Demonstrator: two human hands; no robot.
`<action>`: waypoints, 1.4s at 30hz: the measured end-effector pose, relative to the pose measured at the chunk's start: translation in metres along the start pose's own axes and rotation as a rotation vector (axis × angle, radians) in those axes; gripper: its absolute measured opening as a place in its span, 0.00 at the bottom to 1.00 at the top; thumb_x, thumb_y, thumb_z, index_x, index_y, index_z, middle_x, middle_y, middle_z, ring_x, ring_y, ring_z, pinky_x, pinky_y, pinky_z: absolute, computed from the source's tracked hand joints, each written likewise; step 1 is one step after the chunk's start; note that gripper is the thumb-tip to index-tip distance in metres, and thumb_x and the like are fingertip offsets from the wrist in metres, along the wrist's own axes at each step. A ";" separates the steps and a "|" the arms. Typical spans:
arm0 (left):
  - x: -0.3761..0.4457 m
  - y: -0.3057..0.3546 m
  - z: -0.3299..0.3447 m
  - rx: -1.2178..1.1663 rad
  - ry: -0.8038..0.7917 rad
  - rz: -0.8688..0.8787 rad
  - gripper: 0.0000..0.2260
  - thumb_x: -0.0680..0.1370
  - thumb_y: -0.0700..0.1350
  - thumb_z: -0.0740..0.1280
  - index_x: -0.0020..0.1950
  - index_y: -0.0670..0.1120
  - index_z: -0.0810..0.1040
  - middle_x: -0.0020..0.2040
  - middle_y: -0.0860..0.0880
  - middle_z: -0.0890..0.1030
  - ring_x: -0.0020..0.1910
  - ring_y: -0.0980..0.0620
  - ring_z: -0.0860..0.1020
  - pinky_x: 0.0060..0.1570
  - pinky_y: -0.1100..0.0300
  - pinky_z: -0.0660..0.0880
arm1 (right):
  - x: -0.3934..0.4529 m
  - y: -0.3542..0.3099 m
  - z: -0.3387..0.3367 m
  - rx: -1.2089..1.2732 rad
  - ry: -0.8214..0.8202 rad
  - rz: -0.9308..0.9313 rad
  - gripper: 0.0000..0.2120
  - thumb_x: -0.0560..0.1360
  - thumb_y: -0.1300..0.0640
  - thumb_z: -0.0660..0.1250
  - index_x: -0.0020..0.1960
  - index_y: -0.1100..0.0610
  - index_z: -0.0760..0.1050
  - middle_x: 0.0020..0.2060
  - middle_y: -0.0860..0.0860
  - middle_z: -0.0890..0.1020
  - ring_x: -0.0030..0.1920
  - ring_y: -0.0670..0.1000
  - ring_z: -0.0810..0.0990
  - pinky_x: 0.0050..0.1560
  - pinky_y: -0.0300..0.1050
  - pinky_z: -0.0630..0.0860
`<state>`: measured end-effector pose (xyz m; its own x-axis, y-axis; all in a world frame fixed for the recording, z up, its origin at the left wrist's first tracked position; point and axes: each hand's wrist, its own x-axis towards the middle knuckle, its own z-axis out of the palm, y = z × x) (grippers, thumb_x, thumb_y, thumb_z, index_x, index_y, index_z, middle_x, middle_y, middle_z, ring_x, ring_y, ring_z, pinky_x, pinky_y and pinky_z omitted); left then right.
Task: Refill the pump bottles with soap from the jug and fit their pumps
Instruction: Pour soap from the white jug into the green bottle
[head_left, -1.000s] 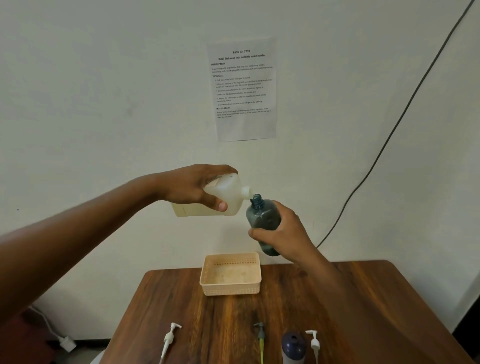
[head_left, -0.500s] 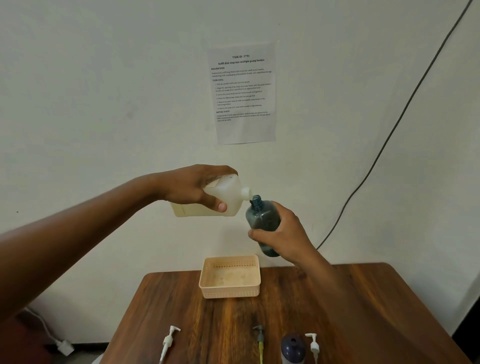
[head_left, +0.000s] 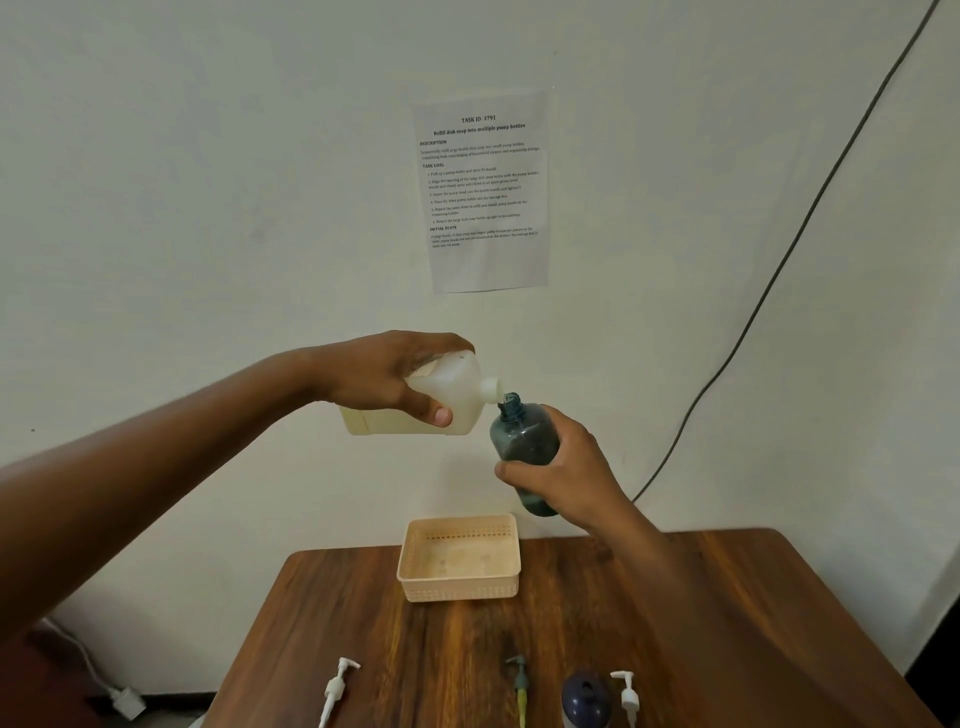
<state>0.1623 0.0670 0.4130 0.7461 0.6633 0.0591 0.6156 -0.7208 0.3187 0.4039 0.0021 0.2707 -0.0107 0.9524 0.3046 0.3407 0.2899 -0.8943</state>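
My left hand (head_left: 387, 379) grips a whitish translucent jug (head_left: 457, 397) tipped on its side, high above the table. Its spout touches the open mouth of a teal pump bottle (head_left: 522, 441), which my right hand (head_left: 563, 473) holds slightly tilted. Pale soap lies along the jug's lower side. On the table's near edge lie a white pump (head_left: 336, 688), a teal-and-yellow pump (head_left: 519, 683) and another white pump (head_left: 627, 693). A dark blue bottle (head_left: 584, 699) stands between the last two.
A beige perforated basket (head_left: 460, 584) sits at the far edge of the wooden table (head_left: 701, 649), against the wall. A printed sheet (head_left: 483, 192) hangs on the wall. A black cable (head_left: 779, 270) runs down the wall at right.
Both hands hold the jug and bottle in the same pouring pose. The view has tilted up slightly, so the table and the wall sheet sit lower in frame.
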 end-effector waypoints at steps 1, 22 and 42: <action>0.000 0.000 0.000 0.001 0.001 0.000 0.32 0.70 0.62 0.73 0.73 0.58 0.69 0.61 0.58 0.78 0.59 0.55 0.79 0.52 0.63 0.78 | 0.000 0.000 0.000 0.000 0.000 0.000 0.33 0.63 0.45 0.78 0.64 0.37 0.68 0.56 0.38 0.76 0.55 0.44 0.77 0.46 0.36 0.76; -0.013 -0.009 -0.004 0.013 0.017 -0.053 0.34 0.70 0.63 0.72 0.74 0.58 0.68 0.62 0.58 0.77 0.59 0.55 0.78 0.52 0.65 0.76 | 0.008 -0.003 0.014 0.015 -0.029 -0.016 0.32 0.62 0.44 0.78 0.63 0.38 0.70 0.55 0.35 0.76 0.55 0.45 0.78 0.46 0.35 0.76; -0.021 -0.010 -0.011 0.000 0.016 -0.056 0.36 0.66 0.70 0.71 0.73 0.63 0.67 0.61 0.61 0.77 0.58 0.57 0.78 0.50 0.66 0.76 | 0.009 -0.007 0.021 0.021 -0.041 -0.033 0.34 0.62 0.44 0.77 0.66 0.40 0.70 0.58 0.41 0.78 0.56 0.46 0.78 0.48 0.38 0.77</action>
<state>0.1378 0.0626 0.4187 0.7064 0.7056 0.0559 0.6563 -0.6825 0.3218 0.3816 0.0108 0.2730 -0.0600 0.9452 0.3208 0.3200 0.3227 -0.8908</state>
